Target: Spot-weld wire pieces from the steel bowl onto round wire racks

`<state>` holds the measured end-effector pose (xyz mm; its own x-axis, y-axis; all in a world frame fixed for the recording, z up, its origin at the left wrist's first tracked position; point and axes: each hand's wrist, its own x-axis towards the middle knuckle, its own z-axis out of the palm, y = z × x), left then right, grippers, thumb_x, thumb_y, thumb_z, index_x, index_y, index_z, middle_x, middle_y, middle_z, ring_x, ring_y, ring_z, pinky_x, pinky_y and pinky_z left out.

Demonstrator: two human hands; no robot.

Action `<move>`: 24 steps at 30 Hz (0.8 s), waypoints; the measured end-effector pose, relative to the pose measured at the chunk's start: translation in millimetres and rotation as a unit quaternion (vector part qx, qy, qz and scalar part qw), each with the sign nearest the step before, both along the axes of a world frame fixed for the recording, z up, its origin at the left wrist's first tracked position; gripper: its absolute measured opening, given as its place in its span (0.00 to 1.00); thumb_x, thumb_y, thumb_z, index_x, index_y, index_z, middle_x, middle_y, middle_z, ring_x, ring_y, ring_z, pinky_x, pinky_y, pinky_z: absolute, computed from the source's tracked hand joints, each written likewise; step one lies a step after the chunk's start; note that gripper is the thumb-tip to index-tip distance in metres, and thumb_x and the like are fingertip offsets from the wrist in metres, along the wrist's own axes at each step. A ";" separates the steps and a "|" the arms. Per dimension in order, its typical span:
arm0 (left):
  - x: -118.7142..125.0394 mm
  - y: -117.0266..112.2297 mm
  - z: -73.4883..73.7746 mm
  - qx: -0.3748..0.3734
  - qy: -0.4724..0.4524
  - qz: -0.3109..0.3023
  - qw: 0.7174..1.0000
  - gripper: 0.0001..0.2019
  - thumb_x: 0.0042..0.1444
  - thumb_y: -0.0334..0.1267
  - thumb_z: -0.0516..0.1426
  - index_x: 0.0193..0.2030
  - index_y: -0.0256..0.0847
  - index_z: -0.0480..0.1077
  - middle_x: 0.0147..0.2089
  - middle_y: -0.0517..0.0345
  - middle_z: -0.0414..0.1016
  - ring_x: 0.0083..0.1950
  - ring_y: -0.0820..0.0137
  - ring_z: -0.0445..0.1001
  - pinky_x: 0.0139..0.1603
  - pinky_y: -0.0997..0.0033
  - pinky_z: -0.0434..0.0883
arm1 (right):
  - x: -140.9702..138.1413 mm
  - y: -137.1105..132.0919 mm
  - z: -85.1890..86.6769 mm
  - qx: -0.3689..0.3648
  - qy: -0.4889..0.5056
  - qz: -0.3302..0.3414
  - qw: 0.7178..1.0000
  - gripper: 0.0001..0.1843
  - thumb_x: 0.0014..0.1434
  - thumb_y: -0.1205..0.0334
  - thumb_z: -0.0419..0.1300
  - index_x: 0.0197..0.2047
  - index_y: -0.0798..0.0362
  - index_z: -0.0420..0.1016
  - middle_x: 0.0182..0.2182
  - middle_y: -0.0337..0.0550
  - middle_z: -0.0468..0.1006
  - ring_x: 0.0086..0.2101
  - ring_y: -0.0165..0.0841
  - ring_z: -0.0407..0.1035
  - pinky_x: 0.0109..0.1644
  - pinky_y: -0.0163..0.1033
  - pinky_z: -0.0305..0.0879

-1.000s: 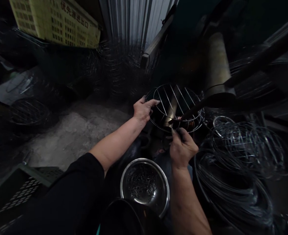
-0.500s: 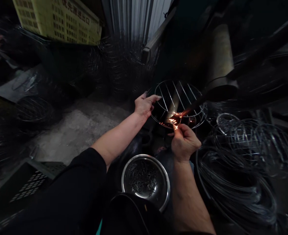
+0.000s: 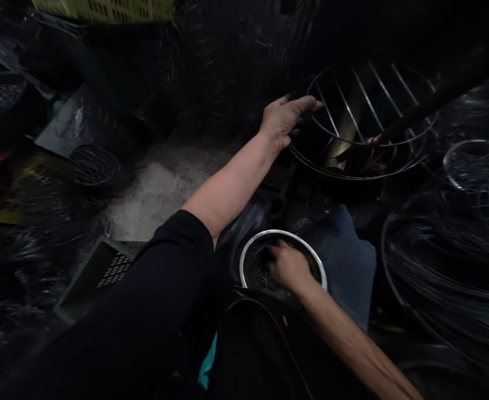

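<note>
My left hand is closed on the left side of a round wire rack, which has two hoops and several straight cross wires. A dark rod-like electrode of the machine reaches over the rack's near edge. Down at my lap, my right hand dips into a steel bowl. Many short metal wire pieces lie in the bowl. Motion smears the right fingers, so whether they hold a piece is unclear.
Coils of wire hoops are heaped on the right. A green perforated crate stands at the lower left, and a yellow crate sits at the top left. Another wire rack lies on the left.
My right hand has left the rack's near edge and dropped into the bowl. The bright sparks at the electrode are gone. My left hand still holds the rack; the view has shifted.
</note>
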<state>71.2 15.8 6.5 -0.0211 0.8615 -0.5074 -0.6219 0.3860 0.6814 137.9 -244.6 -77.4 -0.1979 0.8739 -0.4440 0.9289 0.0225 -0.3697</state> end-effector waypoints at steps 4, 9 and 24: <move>-5.4 -13.7 7.2 0.097 0.096 -0.049 0.989 0.18 0.55 0.23 0.62 0.53 0.29 0.72 0.27 0.62 0.67 0.29 0.77 0.66 0.30 0.77 0.59 | -15.1 -10.0 3.0 -0.062 -0.070 0.028 0.995 0.20 0.60 0.75 0.50 0.42 0.56 0.84 0.46 0.56 0.80 0.46 0.40 0.76 0.46 0.38 0.68; -13.4 -33.9 6.1 0.103 0.074 -0.003 0.992 0.26 0.46 0.21 0.65 0.55 0.32 0.72 0.24 0.64 0.68 0.24 0.77 0.63 0.25 0.74 0.53 | 11.6 -12.5 27.6 -0.040 -0.027 -0.005 0.999 0.19 0.61 0.70 0.54 0.44 0.49 0.85 0.53 0.49 0.80 0.53 0.41 0.73 0.55 0.39 0.65; -8.4 -49.8 0.4 0.115 0.022 0.034 0.993 0.28 0.37 0.22 0.67 0.50 0.36 0.74 0.26 0.68 0.66 0.23 0.81 0.63 0.22 0.78 0.51 | 119.7 -20.4 33.2 0.088 0.189 -0.379 0.901 0.14 0.44 0.49 0.61 0.33 0.47 0.75 0.19 0.38 0.76 0.21 0.38 0.69 0.28 0.41 0.65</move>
<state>62.7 -33.9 6.8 -0.1018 0.9499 -0.2956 -0.6085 0.1756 0.7739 257.6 -265.1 -44.3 0.3785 0.8718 -0.3111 0.5095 -0.4768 -0.7163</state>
